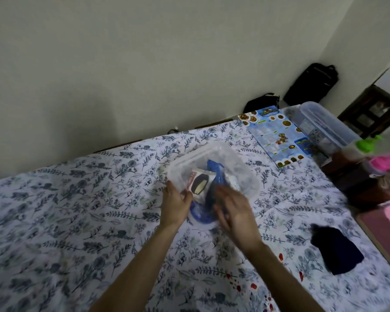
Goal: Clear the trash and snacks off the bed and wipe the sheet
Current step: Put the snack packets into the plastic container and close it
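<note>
Tub (214,164) on sheet (77,210), gripped at near-left rim by left hand (176,204). In tub, just right of grip: wrapper (199,182), bag (214,174) beside it. Right hand (235,213) at tub's near-right side, right of grip. Cloth (336,251) on sheet, well right of grip and nearer. Menu (279,137) on sheet, right of grip and beyond. Box (324,124) right of menu. Two bags (311,84) farther back, against wall (144,64).

Clear tub (223,154) tilted, holding wrappers (199,182), above floral sheet (77,199).
</note>
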A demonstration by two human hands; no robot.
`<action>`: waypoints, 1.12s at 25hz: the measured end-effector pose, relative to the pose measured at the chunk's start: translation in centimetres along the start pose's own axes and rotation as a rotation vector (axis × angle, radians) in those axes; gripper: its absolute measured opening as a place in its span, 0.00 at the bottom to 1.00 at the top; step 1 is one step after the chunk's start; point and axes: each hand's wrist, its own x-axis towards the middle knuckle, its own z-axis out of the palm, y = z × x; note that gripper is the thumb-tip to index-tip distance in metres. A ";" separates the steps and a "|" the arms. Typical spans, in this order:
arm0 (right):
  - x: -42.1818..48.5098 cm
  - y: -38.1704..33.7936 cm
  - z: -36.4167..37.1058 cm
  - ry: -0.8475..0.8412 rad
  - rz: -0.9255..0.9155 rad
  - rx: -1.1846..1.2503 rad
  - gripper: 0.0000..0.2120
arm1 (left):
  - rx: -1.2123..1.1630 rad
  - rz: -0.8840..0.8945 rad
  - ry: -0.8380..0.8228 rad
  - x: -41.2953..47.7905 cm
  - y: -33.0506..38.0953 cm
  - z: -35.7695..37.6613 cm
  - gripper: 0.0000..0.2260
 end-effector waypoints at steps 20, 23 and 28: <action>5.5 7.0 -0.7 -0.338 0.440 -0.111 0.32 | 0.570 0.079 -0.006 1.8 -1.3 2.7 0.30; 6.2 7.4 -0.7 -0.397 0.425 -0.127 0.32 | 0.617 0.106 -0.046 3.4 -0.6 2.0 0.31; 6.7 6.3 -0.5 -0.335 0.457 -0.263 0.31 | 0.767 0.175 0.006 3.8 0.8 1.5 0.32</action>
